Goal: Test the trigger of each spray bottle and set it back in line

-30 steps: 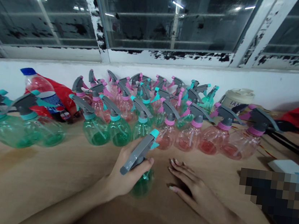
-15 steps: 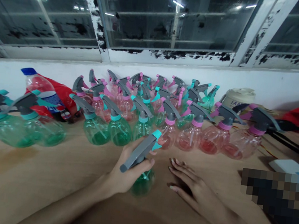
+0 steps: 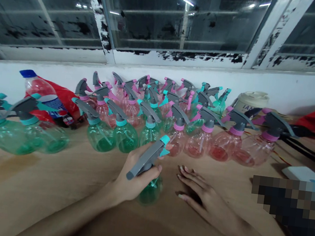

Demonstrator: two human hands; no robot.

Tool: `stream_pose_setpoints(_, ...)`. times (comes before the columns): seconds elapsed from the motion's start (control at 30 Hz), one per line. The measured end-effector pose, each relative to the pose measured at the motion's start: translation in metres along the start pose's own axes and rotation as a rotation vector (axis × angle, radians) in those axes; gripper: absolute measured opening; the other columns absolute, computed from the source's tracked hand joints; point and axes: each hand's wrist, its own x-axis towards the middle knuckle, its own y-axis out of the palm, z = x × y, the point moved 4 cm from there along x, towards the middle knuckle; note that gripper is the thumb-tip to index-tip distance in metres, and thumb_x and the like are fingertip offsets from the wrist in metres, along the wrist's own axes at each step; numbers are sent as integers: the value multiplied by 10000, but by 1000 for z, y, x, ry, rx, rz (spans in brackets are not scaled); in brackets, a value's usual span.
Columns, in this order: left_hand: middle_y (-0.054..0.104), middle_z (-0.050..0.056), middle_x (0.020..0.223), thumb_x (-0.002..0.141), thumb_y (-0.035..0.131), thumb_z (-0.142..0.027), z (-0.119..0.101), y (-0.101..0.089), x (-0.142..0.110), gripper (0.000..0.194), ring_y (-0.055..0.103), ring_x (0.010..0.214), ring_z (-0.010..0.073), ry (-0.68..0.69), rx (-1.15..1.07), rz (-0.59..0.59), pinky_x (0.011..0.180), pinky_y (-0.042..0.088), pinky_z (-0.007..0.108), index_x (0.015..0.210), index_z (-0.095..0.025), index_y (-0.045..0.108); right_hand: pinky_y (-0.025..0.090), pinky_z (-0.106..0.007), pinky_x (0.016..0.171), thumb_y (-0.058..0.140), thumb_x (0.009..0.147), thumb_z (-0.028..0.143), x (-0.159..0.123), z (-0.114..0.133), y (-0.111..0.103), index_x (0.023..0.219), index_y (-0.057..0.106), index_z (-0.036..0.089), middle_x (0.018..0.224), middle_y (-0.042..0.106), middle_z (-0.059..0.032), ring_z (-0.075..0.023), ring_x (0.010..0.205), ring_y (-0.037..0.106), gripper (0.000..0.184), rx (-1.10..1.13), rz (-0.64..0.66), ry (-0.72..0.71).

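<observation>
A green spray bottle (image 3: 150, 192) with a grey and teal trigger head stands in front of me, my left hand (image 3: 136, 174) wrapped around its neck just under the head. Part of the bottle is hidden behind the fingers. To its right, my right hand (image 3: 201, 192) rests on the table with fingers stretched out and holds nothing. Just beyond both hands is a row of spray bottles: green ones with teal collars (image 3: 125, 136) on the left and middle, pink ones with pink collars (image 3: 198, 144) on the right.
More spray bottles crowd behind that row, against the white wall. Two green bottles (image 3: 11, 136) stand at the left, near a blue-capped plastic bottle (image 3: 31, 83) and red wrapping. At right are a cream tub (image 3: 253, 100), dark cables (image 3: 308, 150), a white box (image 3: 304, 175) and a pixelated patch.
The whole view has shifted very slightly. Both hands and the held spray bottle keep the same pose.
</observation>
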Motion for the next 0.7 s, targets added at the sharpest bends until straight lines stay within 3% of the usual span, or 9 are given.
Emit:
stream_pose_setpoints(0.17, 590, -13, 751, 701, 508, -210, -1, 0, -1, 105, 498, 566, 144, -2, 13, -31, 559, 423, 280, 776, -232, 578, 301, -450, 1077, 475, 877, 426, 0, 0, 0, 1337, 399, 278, 1403, 409, -11, -215, 1295, 348, 489, -6, 2, 5)
stream_pose_setpoints(0.4, 631, 14, 771, 693, 540, -196, 0, 0, -2, 114, 567, 651, 167, -26, -17, -51, 653, 482, 316, 786, -221, 601, 312, -446, 1072, 479, 874, 426, 0, 1, -1, 1338, 399, 273, 1399, 416, -12, -214, 1291, 355, 495, -7, -12, 3)
stream_pose_setpoints(0.6, 624, -11, 690, 734, 553, -229, 3, 1, -3, 183, 537, 562, 144, -40, -35, -28, 573, 474, 291, 902, -207, 621, 302, -441, 1078, 453, 886, 431, 0, 1, 0, 1360, 357, 271, 1416, 386, -4, -201, 1303, 333, 509, -48, 15, 3)
stream_pose_setpoints(0.7, 645, -2, 743, 739, 563, -240, 4, 1, -4, 214, 565, 613, 156, -42, -59, -34, 608, 470, 298, 944, -210, 617, 295, -444, 1080, 448, 889, 433, 0, 1, 0, 1357, 364, 261, 1424, 372, -8, -199, 1311, 319, 506, -42, 26, 14)
